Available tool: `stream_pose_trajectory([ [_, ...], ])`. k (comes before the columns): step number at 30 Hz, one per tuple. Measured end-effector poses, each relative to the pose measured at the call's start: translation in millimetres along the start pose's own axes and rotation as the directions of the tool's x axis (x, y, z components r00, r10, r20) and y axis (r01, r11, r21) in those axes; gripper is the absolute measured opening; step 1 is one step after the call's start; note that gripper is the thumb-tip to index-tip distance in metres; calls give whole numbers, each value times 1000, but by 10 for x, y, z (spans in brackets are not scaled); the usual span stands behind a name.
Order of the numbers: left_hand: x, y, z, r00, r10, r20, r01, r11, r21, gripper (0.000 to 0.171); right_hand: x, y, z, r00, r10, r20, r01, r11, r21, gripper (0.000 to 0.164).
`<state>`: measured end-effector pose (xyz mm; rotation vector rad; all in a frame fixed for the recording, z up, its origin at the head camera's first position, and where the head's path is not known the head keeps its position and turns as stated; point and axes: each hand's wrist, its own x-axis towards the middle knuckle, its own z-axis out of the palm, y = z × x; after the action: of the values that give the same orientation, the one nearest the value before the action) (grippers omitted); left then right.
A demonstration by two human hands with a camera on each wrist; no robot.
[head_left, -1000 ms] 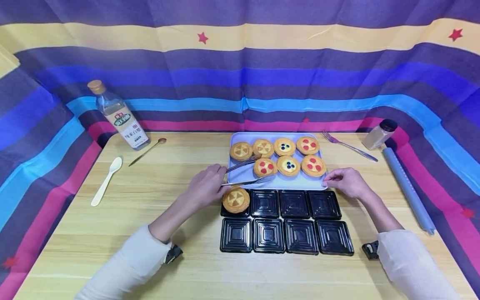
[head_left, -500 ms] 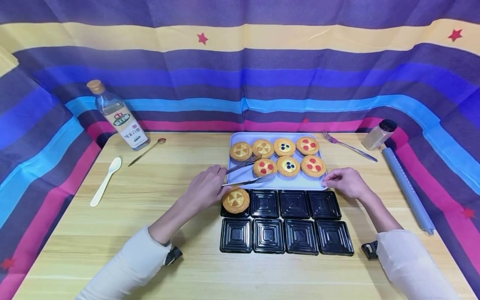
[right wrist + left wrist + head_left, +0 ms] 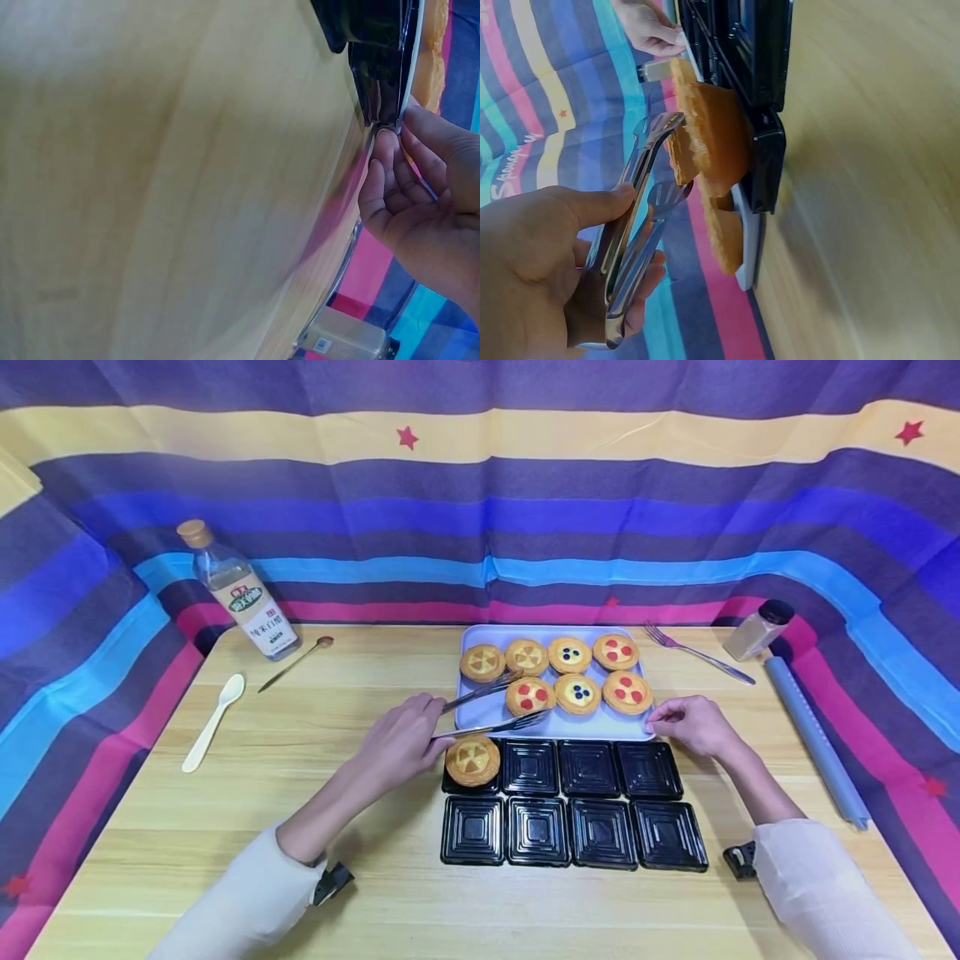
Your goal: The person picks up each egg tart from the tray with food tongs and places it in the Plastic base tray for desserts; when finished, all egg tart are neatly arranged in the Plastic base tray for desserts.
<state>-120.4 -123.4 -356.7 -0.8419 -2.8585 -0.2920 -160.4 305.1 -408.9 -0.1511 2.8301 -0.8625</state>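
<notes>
Metal tongs (image 3: 616, 236), arms spread, are gripped in the left hand (image 3: 401, 739) and reach over the pale tray (image 3: 600, 727) — a tart (image 3: 472, 761) on a black container (image 3: 492, 787) just beside that hand — while the right hand (image 3: 693, 725) pinches the tray's corner.

Head view: L hand (image 3: 401, 739) hides back end of tongs (image 3: 480, 729); fine print on bottle (image 3: 251, 606) illeg. R wrist view: R hand (image 3: 431, 225) cut off @ R edge.
</notes>
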Motion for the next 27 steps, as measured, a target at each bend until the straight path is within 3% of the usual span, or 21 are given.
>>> stream_pose_trajectory([
  [6, -149, 24, -90, 998, 52, -41, -51, 999, 15, 51, 1, 7, -5, 1000, 3, -2, -3, 1000, 4, 19],
  [14, -370, 105, -137, 992, 125, -29, -124, 992, 25, 52, 1, 5, 2, 1000, -1, -5, 1, 1000, -9, 18],
  [27, -500, 163, -88, 993, 96, 70, -96, 995, 8, 53, -2, -13, 2, 1000, -1, 3, 1, 1000, -12, 19],
])
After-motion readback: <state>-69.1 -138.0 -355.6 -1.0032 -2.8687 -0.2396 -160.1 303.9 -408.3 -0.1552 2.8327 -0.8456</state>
